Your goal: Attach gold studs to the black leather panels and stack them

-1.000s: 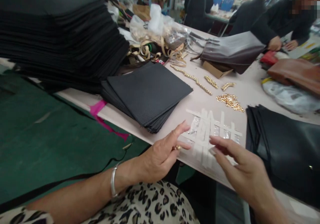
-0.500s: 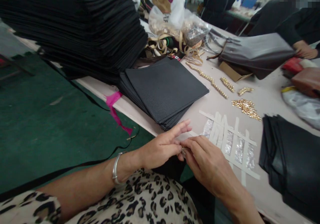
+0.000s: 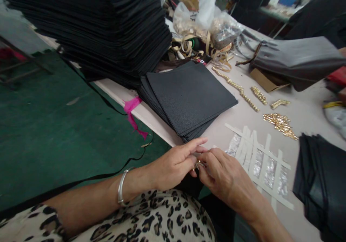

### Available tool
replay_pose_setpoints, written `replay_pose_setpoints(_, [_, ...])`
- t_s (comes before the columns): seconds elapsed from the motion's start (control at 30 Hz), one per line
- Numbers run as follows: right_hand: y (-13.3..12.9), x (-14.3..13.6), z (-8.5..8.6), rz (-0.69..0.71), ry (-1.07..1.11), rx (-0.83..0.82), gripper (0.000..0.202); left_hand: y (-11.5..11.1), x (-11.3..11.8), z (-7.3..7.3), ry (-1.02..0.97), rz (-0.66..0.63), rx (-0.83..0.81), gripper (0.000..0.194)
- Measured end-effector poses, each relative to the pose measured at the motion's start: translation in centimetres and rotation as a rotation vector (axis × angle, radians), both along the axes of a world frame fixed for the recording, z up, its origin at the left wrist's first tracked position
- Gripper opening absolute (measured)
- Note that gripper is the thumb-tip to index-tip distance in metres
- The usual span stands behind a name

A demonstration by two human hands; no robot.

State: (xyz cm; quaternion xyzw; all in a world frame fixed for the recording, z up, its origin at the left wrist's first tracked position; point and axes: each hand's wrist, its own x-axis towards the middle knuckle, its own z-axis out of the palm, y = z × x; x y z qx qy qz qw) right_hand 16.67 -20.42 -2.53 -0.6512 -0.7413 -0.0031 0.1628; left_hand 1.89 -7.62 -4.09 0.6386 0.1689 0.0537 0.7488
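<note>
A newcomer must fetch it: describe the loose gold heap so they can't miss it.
From the tall black stack, look right across the pale table to the cream tape grid. Just beyond it lies the loose gold heap. Its pieces lie jumbled, unlike the three lined-up gold rows near it.

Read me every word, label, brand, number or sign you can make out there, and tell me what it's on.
No text can be read for certain.
Plastic bag at the back: dark marks, possibly lettering, too blurred to read.
Small dark item with red-and-white markings, behind the stack of black sheets: too small to read.
</note>
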Motion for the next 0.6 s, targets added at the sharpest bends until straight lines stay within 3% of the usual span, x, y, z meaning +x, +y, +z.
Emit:
replay_pose_setpoints(0.4, [4.0, -0.9, 1.3, 0.111, -0.055, 0.048, 0.027, 2.0, -1.8, 2.4, 0.018, 0.059, -0.012, 0.053])
replay_pose_setpoints(0.6, [6.0, -0.9, 2.7, 0.156, 0.233, -0.049, 0.014, 3.3, -2.9, 2.4, 0.007, 0.185, -0.244, 0.047])
